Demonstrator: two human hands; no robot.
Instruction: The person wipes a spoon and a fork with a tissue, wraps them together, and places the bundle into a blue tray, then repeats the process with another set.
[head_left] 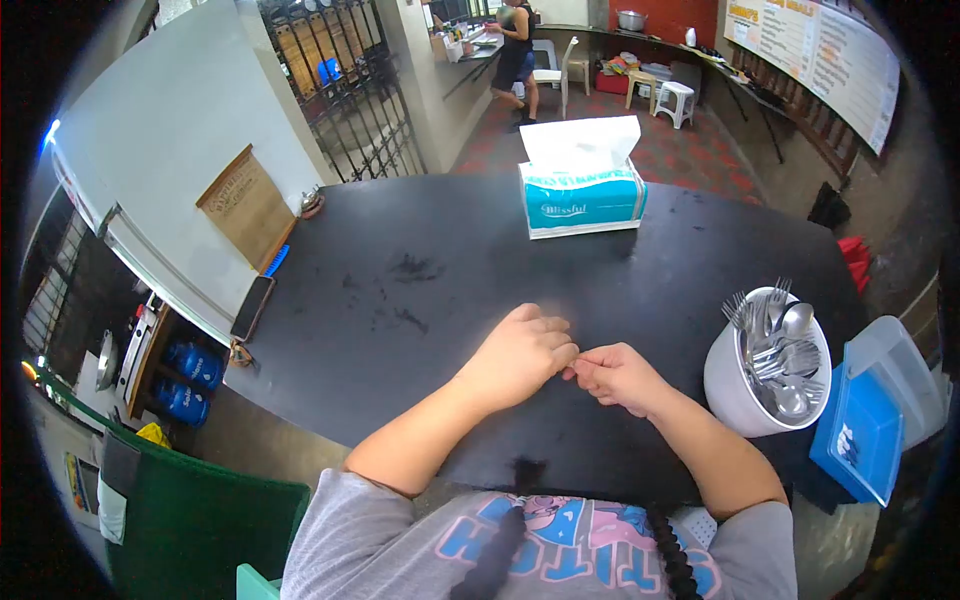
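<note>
Above the dark table, my left hand is closed, its fingers curled under and its back turned up. My right hand meets it at the fingertips, with thumb and forefinger pinched together. Whatever lies between the fingers, if anything, is hidden or too small to name. To the right of my right hand stands a white bucket full of metal forks and spoons. Beyond my hands sits a teal and white pack of tissues, one sheet sticking up from its top.
A blue plastic box with its clear lid raised is right of the bucket. Along the table's left edge are a phone, a blue comb and a brown sign. A person stands at the far counter near white stools.
</note>
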